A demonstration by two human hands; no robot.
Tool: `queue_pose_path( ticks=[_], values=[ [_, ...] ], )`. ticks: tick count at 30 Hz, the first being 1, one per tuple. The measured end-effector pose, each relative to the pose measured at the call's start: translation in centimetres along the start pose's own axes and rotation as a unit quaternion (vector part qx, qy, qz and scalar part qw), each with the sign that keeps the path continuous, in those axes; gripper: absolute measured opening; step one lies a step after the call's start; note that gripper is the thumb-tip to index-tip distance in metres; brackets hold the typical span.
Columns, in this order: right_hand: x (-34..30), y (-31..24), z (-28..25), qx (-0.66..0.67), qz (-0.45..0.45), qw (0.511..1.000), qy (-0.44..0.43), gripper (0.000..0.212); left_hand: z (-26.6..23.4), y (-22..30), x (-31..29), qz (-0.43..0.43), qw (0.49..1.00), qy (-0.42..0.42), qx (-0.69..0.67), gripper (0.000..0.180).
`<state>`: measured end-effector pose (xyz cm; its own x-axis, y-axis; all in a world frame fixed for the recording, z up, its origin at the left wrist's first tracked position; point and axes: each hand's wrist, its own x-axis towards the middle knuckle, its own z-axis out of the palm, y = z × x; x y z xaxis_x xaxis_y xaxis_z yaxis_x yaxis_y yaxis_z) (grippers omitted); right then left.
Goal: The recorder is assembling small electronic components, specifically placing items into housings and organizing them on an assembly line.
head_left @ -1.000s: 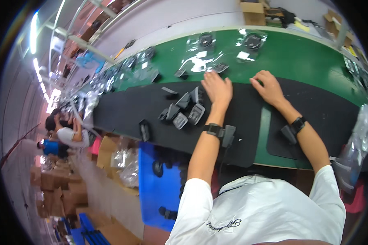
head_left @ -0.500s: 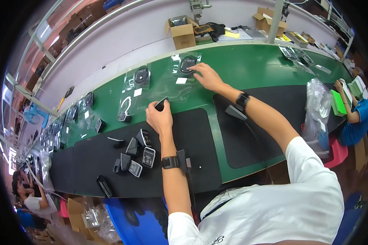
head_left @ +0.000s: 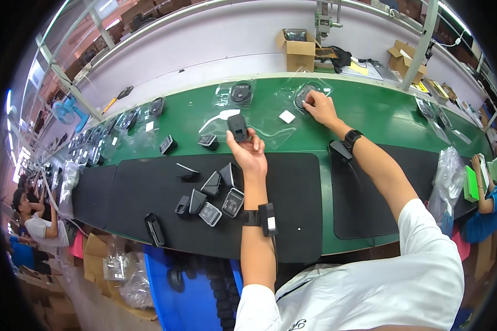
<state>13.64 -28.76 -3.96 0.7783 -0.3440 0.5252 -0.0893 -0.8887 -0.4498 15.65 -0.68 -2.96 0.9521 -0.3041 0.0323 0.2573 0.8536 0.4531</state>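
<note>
Because my right hand hid part of the round piece on the worktop, I couldn't tell whether it gripped; my left hand, newly turned palm-up, pinched the black device aloft.

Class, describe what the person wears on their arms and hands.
Left hand and right hand are bare. The sleeves are short and white. Each wrist bears a black strap with a dark boxy module; the left module shows a white patch.
</note>
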Motion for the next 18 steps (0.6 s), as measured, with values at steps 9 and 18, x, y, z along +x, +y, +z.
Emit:
queue_pose_path(
  ticks=[9, 18],
  values=[
    [-1.7, -7.9, -1.5, 0.393, -0.031, 0.919, -0.028, 0.015, 0.0, -1.8, 0.0, -0.136, 0.988, -0.026, 0.069, 0.05],
    [-6.4, -13.8, 0.7, 0.403, -0.094, 0.91, -0.03, 0.035, 0.5, -0.4, -1.3, -0.211, 0.959, -0.07, 0.174, 0.068]
  ],
)
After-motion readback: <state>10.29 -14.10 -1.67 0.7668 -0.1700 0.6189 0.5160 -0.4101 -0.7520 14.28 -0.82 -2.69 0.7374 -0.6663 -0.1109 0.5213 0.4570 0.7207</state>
